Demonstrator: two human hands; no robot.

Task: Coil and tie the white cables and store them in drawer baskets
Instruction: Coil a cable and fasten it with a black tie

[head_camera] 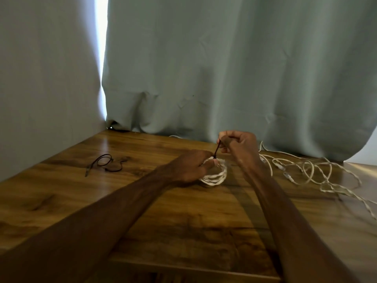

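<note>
Coiled white cable [214,176] lies on the wooden worktop [142,211], mid-right. Left hand [191,168] grips the coil, fingers curled round it. Right hand [238,144], raised just above, pinches the end of a dark tie [216,150] running down to the coil. Loose white cables [310,172] sprawl to the right; spare dark ties [106,163] lie well left, before a grey-green curtain [224,68]

Wooden table [85,203] carries a coiled white cable [216,176], loose white cables [310,172], dark ties [106,163]

head-worn view, facing down, near table [142,211]
</note>
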